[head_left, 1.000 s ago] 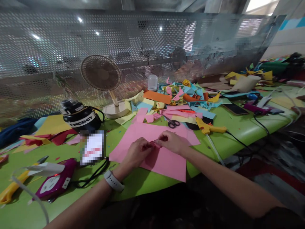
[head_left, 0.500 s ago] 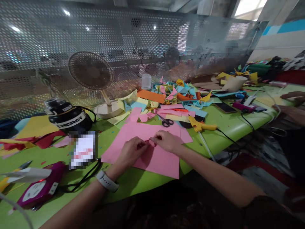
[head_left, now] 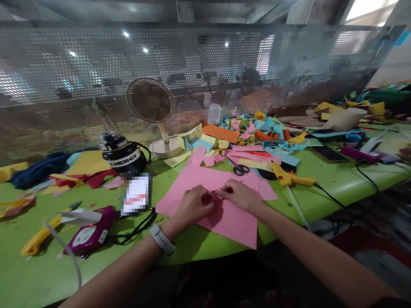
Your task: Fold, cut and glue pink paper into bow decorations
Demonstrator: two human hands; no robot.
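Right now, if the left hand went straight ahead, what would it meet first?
Likely the small pink piece, then the right hand that seems to hold it; depth is unclear.

Holds a small pink scrap (head_left: 216,196) at the fingertips of the right hand (head_left: 237,196), with the left hand (head_left: 194,204) close at the other end, too covered by fingers to make out its full shape or any pinch on that side; shows a darker, reddish line along the upper part. Has a broad pink sheet (head_left: 239,224) directly beneath, spread flat on the green table (head_left: 184,248), turned askew with one corner pointing toward the person near the table's front edge, darkened by shadow under the fingers, and partly covered by both hands.
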